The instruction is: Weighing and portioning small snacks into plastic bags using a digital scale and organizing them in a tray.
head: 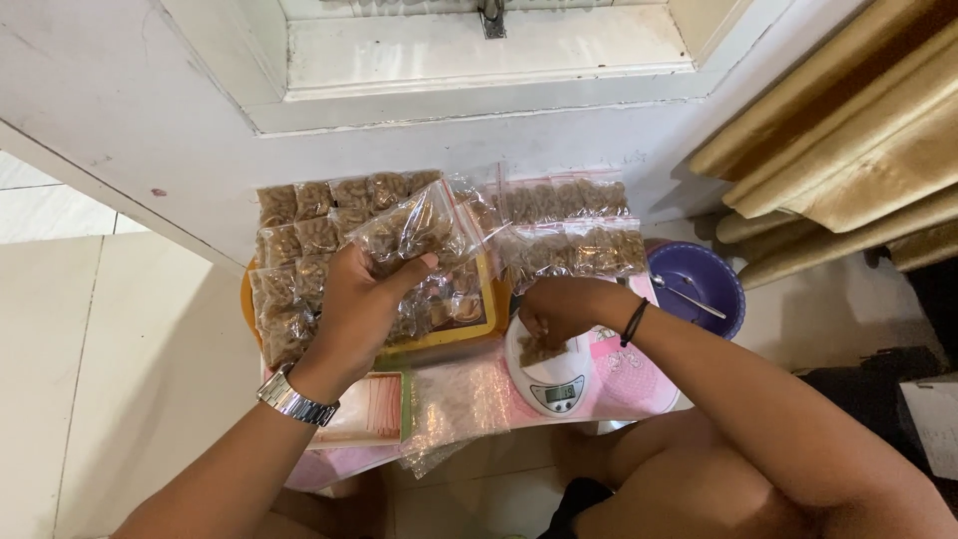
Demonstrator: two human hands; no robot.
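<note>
1. I look down from the head camera at a low pink counter (639, 384) set against a white door, with cream floor tiles to the left.
2. My left hand (364, 299) is raised over the counter, its grip clenched on a clear bag (414, 232) of brown snack pieces, held by the lower edge with the bag tilted up and to the right.
3. My right hand (559, 307) rests on the white scale (554, 374), fingers curled around a small heap of brown pieces (539, 349) on the weighing plate; I cannot tell whether it is pinching them or just touching.
4. Filled bags (299, 255) lie in rows at the back left, beside and behind my left hand, and more sealed ones (574, 225) lie at the back right, near the door.
5. A yellow tray (469, 334) sits under the held bag, and a purple bowl (704, 289) with a spoon stands just right of the scale.
6. Empty clear bags (454, 404) lie at the front edge, left of the scale.
7. To do this well, I judge the bag's mouth should be held wide and close to the scale, so pieces travel a short way and none fall.
8. I would also keep my right hand's weight off the plate while reading the display, or the number will be off.
</note>
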